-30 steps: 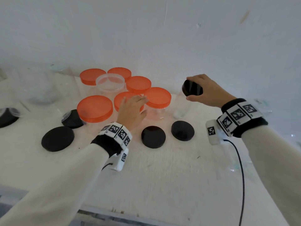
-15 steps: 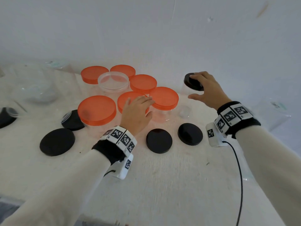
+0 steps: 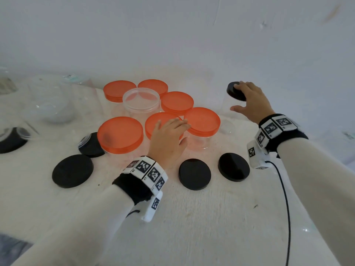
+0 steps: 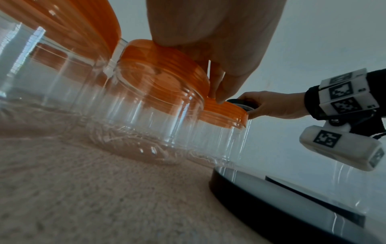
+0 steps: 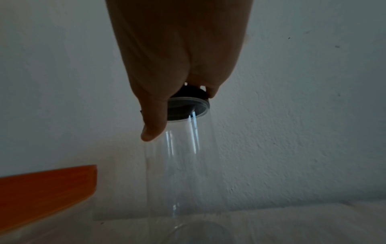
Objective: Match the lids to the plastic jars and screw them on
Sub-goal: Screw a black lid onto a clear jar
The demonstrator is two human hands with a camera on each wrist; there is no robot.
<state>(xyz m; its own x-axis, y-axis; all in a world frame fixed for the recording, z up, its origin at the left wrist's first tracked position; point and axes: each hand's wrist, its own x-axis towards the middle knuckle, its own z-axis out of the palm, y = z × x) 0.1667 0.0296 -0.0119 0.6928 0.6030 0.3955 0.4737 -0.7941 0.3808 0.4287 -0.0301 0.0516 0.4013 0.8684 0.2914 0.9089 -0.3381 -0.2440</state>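
A tall, narrow clear jar [image 3: 226, 120] [image 5: 179, 165] stands at the back right with a small black lid [image 3: 233, 93] [image 5: 188, 92] on its mouth. My right hand [image 3: 247, 96] [image 5: 177, 99] grips that lid from above, fingers curled over it and thumb down beside the jar's neck. My left hand [image 3: 169, 131] [image 4: 217, 92] lies flat with straight fingers on the orange lid [image 3: 153, 121] [image 4: 158, 66] of a short clear jar in the front row. Its fingertips reach the neighbouring orange lid [image 3: 203, 120].
Several orange-lidded jars cluster in the middle around one open clear jar [image 3: 141, 98]. Loose black lids [image 3: 194, 174] [image 3: 233, 167] [image 3: 72, 170] lie in front, another [image 3: 91, 145] at the left. A clear bowl [image 3: 53, 104] sits far left. A black cable [image 3: 286, 198] runs off my right wrist.
My right hand has carried the black lid back and set it level on the tall jar's mouth; earlier the lid was tilted. My left hand has stayed on the orange lid.
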